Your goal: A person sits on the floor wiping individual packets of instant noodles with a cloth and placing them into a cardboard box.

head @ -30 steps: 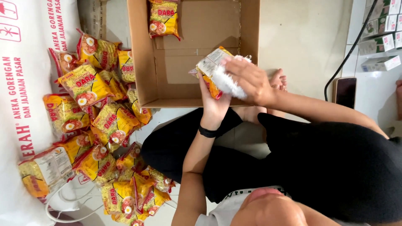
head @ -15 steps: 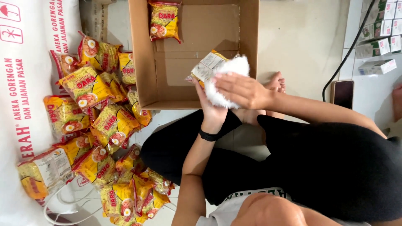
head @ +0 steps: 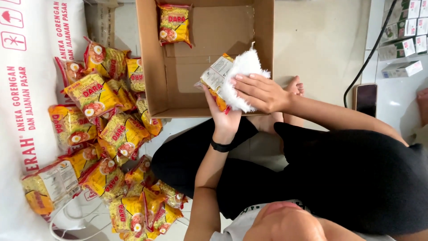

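My left hand [head: 221, 117], with a black band at the wrist, holds a yellow snack packet [head: 215, 76] from below, over the near edge of an open cardboard box [head: 151, 67]. My right hand [head: 262, 92] presses a fluffy white cloth [head: 243, 71] against the packet's right side and covers part of it. One more yellow packet [head: 174, 24] lies flat inside the box at its far end.
A heap of several yellow packets [head: 104, 129] lies on the floor left of the box, against a large white sack [head: 31, 89]. A dark phone [head: 366, 99] with a black cable [head: 362, 67] and small white cartons [head: 403, 40] are at the right. My black-clad legs [head: 249, 174] are folded below the box.
The cloth, first bunched under my right hand, now spreads up along the packet. Both hands and the packet have shifted slightly left over the box.
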